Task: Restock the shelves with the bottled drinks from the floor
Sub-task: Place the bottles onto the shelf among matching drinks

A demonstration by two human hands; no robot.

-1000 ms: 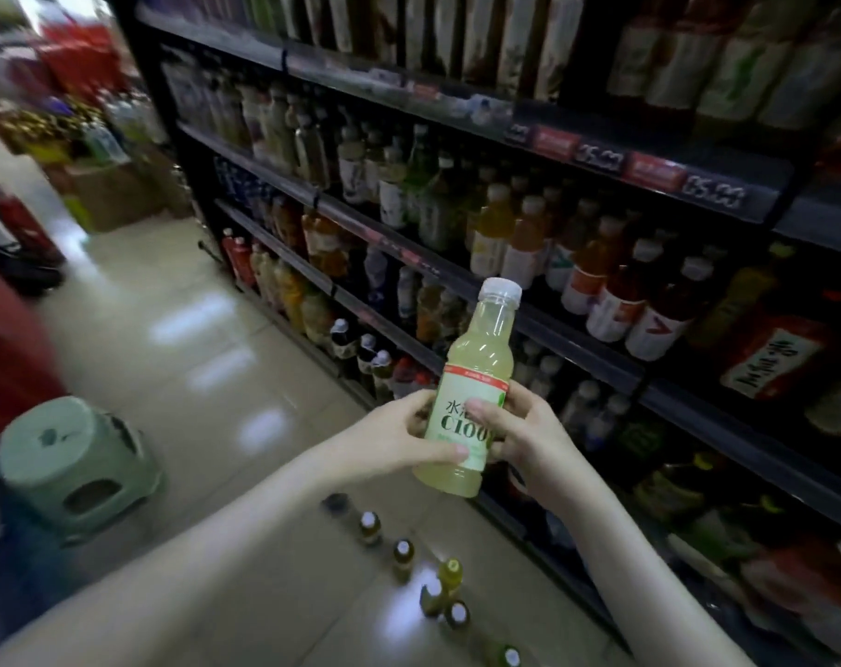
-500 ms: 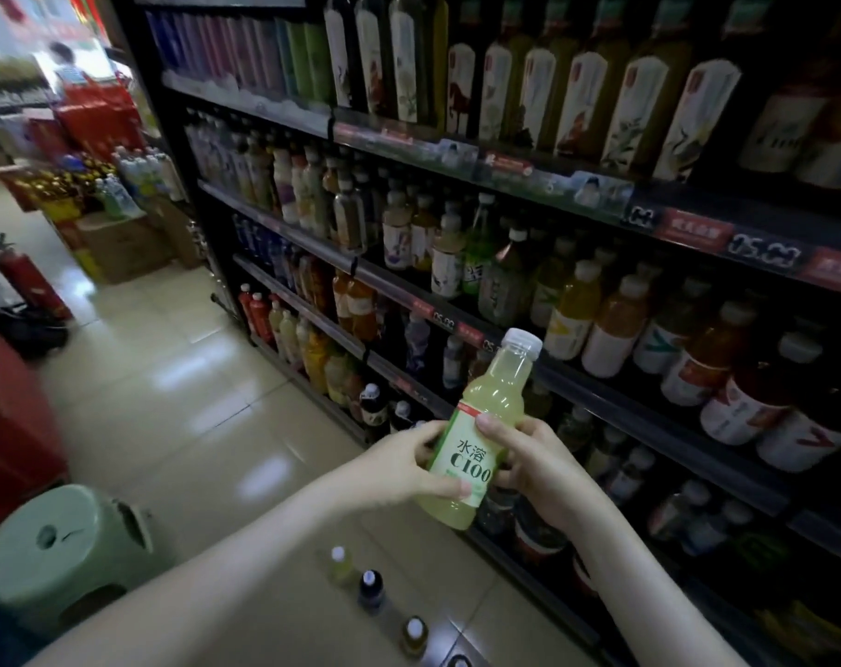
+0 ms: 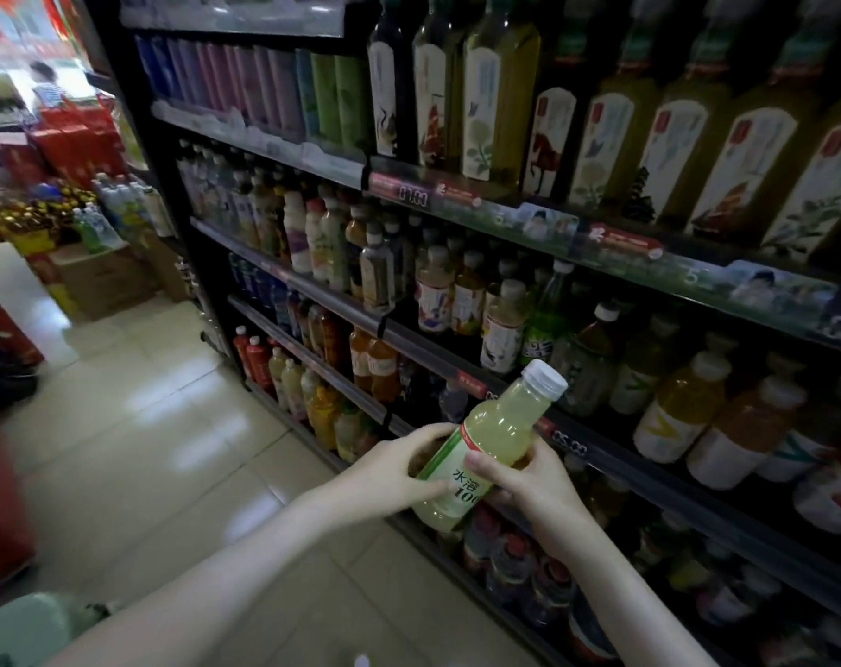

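Observation:
A pale yellow-green bottled drink point(image 3: 498, 435) with a white cap and a green and white label tilts to the right in front of the shelves. My left hand point(image 3: 399, 466) grips its lower body from the left. My right hand point(image 3: 529, 479) grips its middle from the right, thumb across the label. The bottle's cap sits level with a shelf edge point(image 3: 582, 442) carrying a price tag, in front of rows of similar juice bottles point(image 3: 673, 411). The bottles on the floor are out of view.
A tall dark shelving unit point(image 3: 312, 166) full of bottled drinks runs along the right. A pale green stool point(image 3: 28, 633) stands at the lower left. A red fire extinguisher point(image 3: 4, 324) and stacked boxes point(image 3: 100, 276) are at the far left. Shiny tiled floor point(image 3: 134, 435) lies between.
My view has risen, showing higher shelves and losing the floor bottles. The bottle in both hands has tilted further right, and its cap has come nearer the shelf edge.

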